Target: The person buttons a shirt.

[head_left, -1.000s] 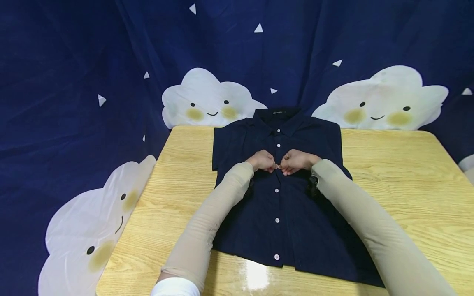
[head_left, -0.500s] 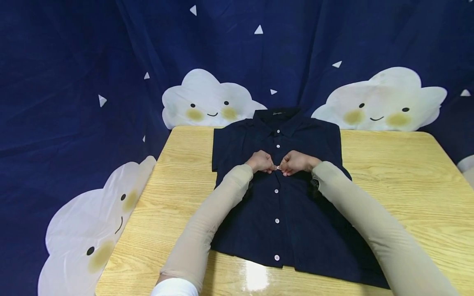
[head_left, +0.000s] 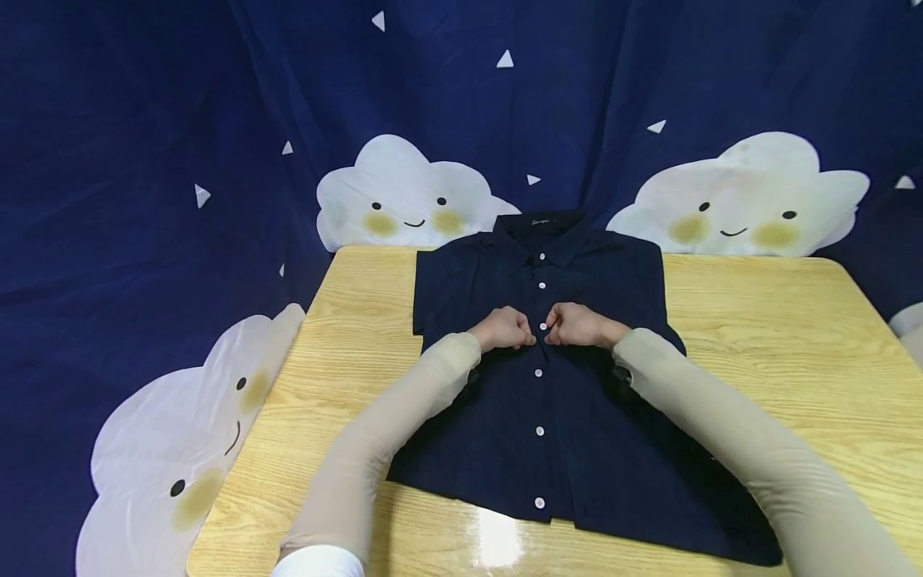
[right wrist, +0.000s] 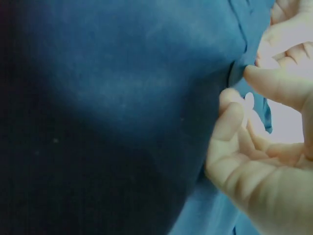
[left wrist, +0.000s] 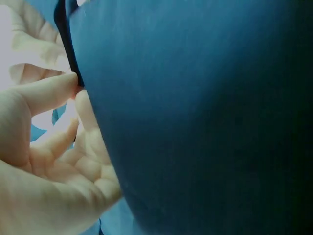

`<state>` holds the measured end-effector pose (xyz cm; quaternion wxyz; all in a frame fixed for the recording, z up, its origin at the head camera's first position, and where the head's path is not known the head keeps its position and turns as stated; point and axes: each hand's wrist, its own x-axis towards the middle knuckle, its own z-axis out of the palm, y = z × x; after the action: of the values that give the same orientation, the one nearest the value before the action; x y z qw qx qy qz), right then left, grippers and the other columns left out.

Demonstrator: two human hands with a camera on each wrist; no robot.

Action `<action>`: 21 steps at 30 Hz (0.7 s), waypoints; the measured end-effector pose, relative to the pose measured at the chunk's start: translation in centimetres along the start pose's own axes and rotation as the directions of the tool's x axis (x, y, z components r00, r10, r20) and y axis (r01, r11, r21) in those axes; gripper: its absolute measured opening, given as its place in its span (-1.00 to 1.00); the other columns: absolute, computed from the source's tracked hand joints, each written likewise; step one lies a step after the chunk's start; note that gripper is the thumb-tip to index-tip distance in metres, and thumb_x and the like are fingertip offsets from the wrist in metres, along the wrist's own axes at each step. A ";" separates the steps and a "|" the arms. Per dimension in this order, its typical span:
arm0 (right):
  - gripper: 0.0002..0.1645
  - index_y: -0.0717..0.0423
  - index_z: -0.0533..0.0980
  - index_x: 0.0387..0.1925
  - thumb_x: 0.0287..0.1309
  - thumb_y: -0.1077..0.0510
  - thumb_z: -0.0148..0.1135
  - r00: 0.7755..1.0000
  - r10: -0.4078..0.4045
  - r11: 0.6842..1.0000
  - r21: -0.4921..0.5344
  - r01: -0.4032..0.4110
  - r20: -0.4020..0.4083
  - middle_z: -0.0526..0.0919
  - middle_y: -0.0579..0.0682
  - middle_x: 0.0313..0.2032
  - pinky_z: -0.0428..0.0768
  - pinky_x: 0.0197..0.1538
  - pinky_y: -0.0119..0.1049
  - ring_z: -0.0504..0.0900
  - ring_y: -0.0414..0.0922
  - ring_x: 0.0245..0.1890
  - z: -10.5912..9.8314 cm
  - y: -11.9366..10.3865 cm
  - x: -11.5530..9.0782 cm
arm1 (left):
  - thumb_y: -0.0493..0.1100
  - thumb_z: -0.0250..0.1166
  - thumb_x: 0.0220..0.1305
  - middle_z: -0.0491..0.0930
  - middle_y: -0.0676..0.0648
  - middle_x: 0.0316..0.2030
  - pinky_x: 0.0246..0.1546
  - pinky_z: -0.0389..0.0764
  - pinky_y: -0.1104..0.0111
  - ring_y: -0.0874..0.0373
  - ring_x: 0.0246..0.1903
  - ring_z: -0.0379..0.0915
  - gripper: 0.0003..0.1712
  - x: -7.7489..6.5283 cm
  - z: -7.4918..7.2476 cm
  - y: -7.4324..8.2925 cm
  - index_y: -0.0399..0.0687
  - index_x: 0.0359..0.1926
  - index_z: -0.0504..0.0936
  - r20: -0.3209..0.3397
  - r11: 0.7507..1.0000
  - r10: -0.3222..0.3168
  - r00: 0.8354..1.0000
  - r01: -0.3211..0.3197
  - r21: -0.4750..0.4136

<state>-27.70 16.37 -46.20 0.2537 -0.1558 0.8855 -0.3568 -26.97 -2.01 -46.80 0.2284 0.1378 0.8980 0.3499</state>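
Note:
A navy short-sleeved shirt [head_left: 490, 449] lies face up, collar away from me, with white buttons down its front. My left hand [head_left: 505, 328] pinches the front edge between thumb and finger, just left of the third button [head_left: 543, 326]. Close by on the other side, my right hand [head_left: 579, 324] pinches the placket cloth with thumb and fingertip. In the right wrist view a white button [right wrist: 249, 100] shows beside the right hand's fingers, and the cloth is lifted into a fold. The left wrist view shows the left hand's thumb [left wrist: 56, 90] on a dark cloth edge.
The shirt is spread on a wood-grain table [head_left: 779, 336], its collar reaching the back edge. Behind and to the left hangs a dark blue curtain [head_left: 216, 96] printed with white clouds and triangles. A bright glare spot [head_left: 499, 538] lies below the hem.
Both hands have shifted slightly towards me and a little apart, uncovering the third button that was between their fingertips. The forearms have spread outward, showing more of the hem.

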 end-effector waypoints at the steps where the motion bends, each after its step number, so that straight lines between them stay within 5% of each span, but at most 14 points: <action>1: -0.71 0.29 0.38 -0.24 0.02 0.33 0.28 1.000 -0.010 1.000 -0.015 0.010 -0.005 0.51 0.02 -0.48 0.43 -0.35 -0.31 0.47 -0.12 -0.48 0.0 -0.1 -0.2 | -0.15 0.35 0.16 0.49 0.04 -0.65 -0.50 0.35 0.45 0.19 -0.56 0.40 -0.79 -0.3 0.1 0.1 -0.07 -0.57 0.59 0.012 1.000 0.015 1.000 -0.015 -0.002; 7: -0.60 0.25 0.39 -0.22 -0.09 0.31 0.39 0.998 -0.053 0.993 -0.112 0.048 -0.034 0.48 0.00 -0.43 0.41 -0.30 -0.27 0.45 -0.11 -0.45 0.4 -0.4 -1.0 | -0.13 0.35 0.15 0.50 0.08 -0.60 -0.50 0.35 0.48 0.22 -0.53 0.39 -0.82 -1.7 0.7 0.4 -0.07 -0.53 0.64 0.071 0.994 0.098 0.993 -0.101 0.046; 18: -0.80 0.15 0.47 -0.46 -0.10 0.30 0.39 0.988 -0.151 0.948 -0.287 0.138 -0.024 0.50 -0.09 -0.57 0.40 -0.40 -0.30 0.44 -0.16 -0.55 1.1 -0.6 -2.6 | -0.18 0.35 0.12 0.62 0.15 -0.50 -0.42 0.39 0.51 0.27 -0.46 0.43 -0.93 -2.6 1.6 0.3 0.00 -0.47 0.71 0.148 0.978 0.155 0.977 -0.172 0.113; 21: -0.85 0.14 0.48 -0.51 0.00 0.29 0.33 0.994 -0.110 0.960 -0.260 0.105 -0.008 0.50 -0.08 -0.65 0.42 -0.51 -0.33 0.47 -0.18 -0.66 1.4 -0.7 -3.1 | -0.19 0.36 0.12 0.62 0.18 -0.51 -0.43 0.38 0.53 0.29 -0.48 0.42 -0.95 -3.0 1.7 0.5 0.00 -0.46 0.72 0.158 0.968 0.176 0.972 -0.200 0.153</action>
<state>-24.28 16.52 -45.50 0.2016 -0.2315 0.9175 -0.2530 -23.48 -1.90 -46.63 0.2454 0.2660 0.8884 0.2825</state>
